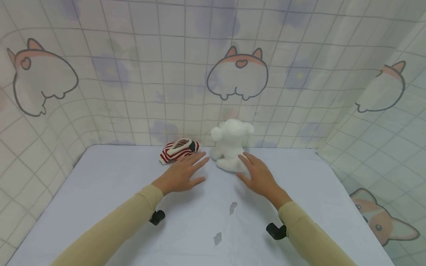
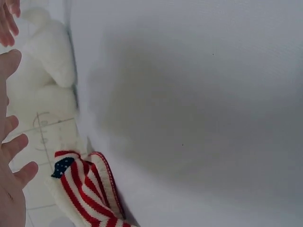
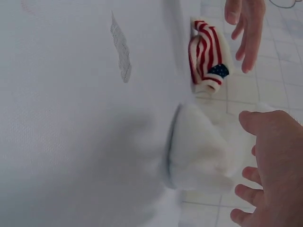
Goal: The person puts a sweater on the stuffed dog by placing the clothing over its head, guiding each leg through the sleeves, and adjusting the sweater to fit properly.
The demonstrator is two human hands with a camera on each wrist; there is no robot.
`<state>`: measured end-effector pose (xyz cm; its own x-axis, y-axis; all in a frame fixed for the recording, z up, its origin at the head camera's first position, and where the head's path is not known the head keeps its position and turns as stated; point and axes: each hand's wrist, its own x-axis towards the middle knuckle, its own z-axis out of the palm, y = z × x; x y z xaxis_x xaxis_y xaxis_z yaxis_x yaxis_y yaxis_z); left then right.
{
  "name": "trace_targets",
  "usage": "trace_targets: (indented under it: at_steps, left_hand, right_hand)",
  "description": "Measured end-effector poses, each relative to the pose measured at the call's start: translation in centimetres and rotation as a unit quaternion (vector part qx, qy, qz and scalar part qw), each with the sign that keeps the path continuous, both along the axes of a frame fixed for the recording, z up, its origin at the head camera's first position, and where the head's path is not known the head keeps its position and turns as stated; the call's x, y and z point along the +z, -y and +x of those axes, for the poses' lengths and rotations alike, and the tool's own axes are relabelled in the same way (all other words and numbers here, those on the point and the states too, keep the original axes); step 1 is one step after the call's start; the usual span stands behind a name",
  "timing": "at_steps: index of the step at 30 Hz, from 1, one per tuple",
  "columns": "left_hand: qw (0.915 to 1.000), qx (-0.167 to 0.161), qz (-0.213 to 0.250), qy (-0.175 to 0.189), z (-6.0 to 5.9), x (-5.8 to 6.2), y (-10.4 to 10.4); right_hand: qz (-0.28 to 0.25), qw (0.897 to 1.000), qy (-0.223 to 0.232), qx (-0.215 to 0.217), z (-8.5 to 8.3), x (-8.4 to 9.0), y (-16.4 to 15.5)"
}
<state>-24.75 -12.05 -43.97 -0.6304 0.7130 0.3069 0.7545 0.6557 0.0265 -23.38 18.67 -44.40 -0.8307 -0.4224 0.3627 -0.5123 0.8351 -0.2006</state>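
Note:
A white plush toy (image 1: 231,140) sits upright at the back of the table, against the patterned backdrop. To its left lies a small red-and-white striped knit garment (image 1: 176,150) with a navy starred patch, which shows more fully in the left wrist view as a knit garment (image 2: 90,189). My left hand (image 1: 181,173) hovers just in front of the garment, fingers spread, holding nothing. In front of the plush toy's right side is my right hand (image 1: 257,175), its fingers extended and fingertips overlapping the toy in the head view. The right wrist view has the toy's white base (image 3: 199,146) close to that hand.
The white tabletop (image 1: 116,177) has two grey worn patches (image 1: 217,238) near the middle. A tiled-pattern curtain (image 1: 133,92) with cartoon corgis encloses the back and both sides. Dark camera mounts (image 1: 276,231) hang beneath both wrists.

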Motion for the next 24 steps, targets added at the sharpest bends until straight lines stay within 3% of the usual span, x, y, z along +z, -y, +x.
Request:
trace_targets:
  at_steps: [10,21,24]
  left_hand:
    - [0.9934,0.061,0.022,0.095,-1.7,-1.0,-0.4]
    - [0.975,0.092,0.068,0.19,-2.7,-1.8,-0.9]
    - [0.9674,0.097,0.079,0.22,-2.7,-1.7,-1.5]
  right_hand:
    - [-0.042,0.996,0.063,-0.047,-1.0,-0.2,0.0]
    - [-0.096,0.982,0.132,-0.095,-2.2,-1.1,0.7]
    - [-0.13,0.973,0.161,-0.104,-2.6,-1.3,1.0]
